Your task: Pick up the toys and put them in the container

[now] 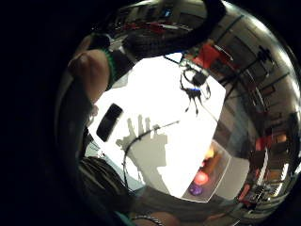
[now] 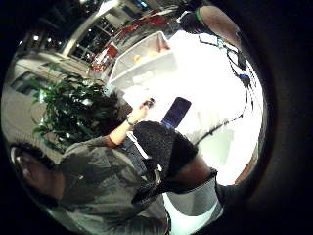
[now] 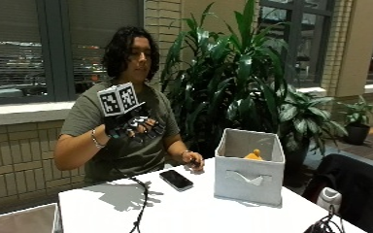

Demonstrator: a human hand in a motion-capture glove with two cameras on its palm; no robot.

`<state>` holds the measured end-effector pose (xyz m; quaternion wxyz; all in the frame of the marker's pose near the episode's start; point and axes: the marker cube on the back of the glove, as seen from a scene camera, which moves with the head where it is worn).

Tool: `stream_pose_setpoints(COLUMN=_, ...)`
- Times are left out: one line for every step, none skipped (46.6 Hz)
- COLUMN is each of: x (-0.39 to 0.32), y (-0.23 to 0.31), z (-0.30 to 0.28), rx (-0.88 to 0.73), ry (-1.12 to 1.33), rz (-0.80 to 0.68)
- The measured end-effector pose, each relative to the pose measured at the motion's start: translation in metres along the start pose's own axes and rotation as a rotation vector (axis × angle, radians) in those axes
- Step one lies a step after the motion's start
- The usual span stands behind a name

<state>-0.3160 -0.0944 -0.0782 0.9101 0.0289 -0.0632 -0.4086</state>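
Gloved right hand (image 3: 129, 127) raised at chest height above the surface (image 3: 193, 208), palm toward the table, fingers spread and straight, holding nothing; its shadow on the tabletop shows all fingers splayed. Bare left hand (image 3: 193, 159) rests on the surface edge beside a dark phone (image 3: 176, 179).

Container (image 3: 250, 167), a pale fabric box with open top, stands on the surface to the person's left, well apart from the raised hand. An orange toy (image 3: 254, 155) shows inside; the little-finger palm view shows further coloured toys (image 1: 201, 178) in it. No toy visible on the surface in any view.

Judgement: task looks complete or nearly so; nothing loose seen left to collect.

Room: wide bare tabletop between hand and box; phone lies near the person's edge, cable (image 3: 139, 208) trails across the front; plant behind
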Motion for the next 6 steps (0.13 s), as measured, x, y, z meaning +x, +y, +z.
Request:
stream_pose_setpoints(x=0.002, y=0.006, z=0.003, rx=-0.005, ry=0.006, rz=0.015)
stream_pose_setpoints(x=0.004, y=0.011, z=0.006, rx=-0.010, ry=0.013, rz=0.028)
stream_pose_setpoints(x=0.005, y=0.017, z=0.009, rx=-0.016, ry=0.020, rz=0.040)
stream_pose_setpoints(x=0.006, y=0.021, z=0.011, rx=-0.022, ry=0.027, rz=0.050)
stream_pose_setpoints(x=0.007, y=0.025, z=0.013, rx=-0.026, ry=0.032, rz=0.058)
stream_pose_setpoints(x=0.007, y=0.027, z=0.014, rx=-0.029, ry=0.035, rz=0.062)
